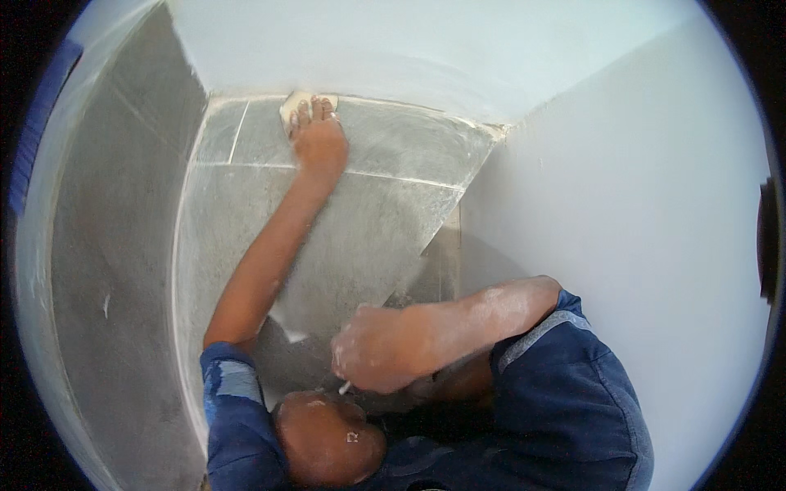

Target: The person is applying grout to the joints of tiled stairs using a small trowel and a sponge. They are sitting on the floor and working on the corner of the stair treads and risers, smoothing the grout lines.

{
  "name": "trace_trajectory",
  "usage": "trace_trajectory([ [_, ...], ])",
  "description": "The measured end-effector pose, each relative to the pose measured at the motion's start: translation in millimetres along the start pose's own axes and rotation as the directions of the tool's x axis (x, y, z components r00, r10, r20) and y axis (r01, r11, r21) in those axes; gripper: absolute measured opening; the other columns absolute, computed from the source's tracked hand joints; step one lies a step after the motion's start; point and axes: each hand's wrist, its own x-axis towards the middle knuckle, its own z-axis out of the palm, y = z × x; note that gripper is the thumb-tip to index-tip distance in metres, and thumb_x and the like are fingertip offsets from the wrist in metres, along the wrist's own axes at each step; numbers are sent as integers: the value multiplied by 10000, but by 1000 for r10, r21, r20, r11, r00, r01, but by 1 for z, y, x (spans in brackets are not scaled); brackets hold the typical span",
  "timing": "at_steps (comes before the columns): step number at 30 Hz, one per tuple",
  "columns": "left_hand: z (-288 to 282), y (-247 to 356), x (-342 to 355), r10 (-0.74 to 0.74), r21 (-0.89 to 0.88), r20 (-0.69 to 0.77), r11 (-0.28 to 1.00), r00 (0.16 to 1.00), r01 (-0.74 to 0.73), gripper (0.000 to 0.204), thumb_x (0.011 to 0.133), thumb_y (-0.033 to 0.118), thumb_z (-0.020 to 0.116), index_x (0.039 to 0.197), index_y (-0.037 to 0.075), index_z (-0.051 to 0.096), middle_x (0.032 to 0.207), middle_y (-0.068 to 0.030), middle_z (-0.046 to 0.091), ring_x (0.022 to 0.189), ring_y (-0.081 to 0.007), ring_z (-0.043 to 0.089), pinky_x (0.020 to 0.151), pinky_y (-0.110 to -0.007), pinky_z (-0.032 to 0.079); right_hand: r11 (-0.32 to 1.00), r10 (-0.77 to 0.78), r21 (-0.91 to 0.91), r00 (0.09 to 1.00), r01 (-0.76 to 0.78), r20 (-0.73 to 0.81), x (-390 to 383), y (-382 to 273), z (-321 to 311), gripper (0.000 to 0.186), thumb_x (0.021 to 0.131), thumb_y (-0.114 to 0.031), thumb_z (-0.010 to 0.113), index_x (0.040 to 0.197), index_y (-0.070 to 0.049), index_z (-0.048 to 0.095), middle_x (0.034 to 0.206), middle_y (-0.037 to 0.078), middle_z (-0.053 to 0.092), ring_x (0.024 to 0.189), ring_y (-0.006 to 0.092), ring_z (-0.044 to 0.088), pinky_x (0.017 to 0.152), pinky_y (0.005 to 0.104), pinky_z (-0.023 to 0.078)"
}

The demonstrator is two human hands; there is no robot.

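My left hand (319, 145) reaches far up the grey tiled surface (352, 221). Its fingers lie over a pale beige pad (291, 104) and press it against the tile, close to the whitish seam (409, 105) along the tiles' upper edge. Whether the pad is sponge or folded cloth, I cannot tell. Nearer to me, my right hand (372, 349) is closed, its knuckles and forearm dusted white. A short, thin white piece (345, 388) pokes out below the fist; the rest of it is hidden in the fingers.
A dark grey panel (123, 213) stands at the left, beside a white line. Smooth pale walls (630, 204) rise at the right and beyond the tiles. White joint lines cross the tiles. A rounded, white-speckled bent knee (327, 442) appears low between my arms.
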Motion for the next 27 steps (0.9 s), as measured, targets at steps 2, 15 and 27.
trace_trajectory([
  [2,10,30,8,20,37,-25,999,999,-19,453,943,173,398,1347,-28,433,1419,-142,425,1341,-305,349,1130,-451,219,1000,5,17,1000,-5,18,-5,-12,-5,162,752,-147,606,828,-39,699,822,133,694,799,286,685,632,412,530],
  [15,9,44,-13,197,-27,-87,979,977,-200,534,955,284,412,1350,-74,395,1397,-266,392,1364,-381,279,1164,-470,86,992,89,-68,975,-105,-204,-75,-7,-49,155,711,-113,628,802,-6,692,782,173,678,785,304,686,641,414,540],
  [27,-47,-63,-48,-184,-132,32,973,982,187,640,953,377,406,1412,-57,305,1468,-229,319,1395,-358,229,1163,-458,113,630,752,95,575,-771,-321,-78,130,-107,298,823,-29,452,1056,24,631,1059,195,645,942,292,641,804,423,517],
])
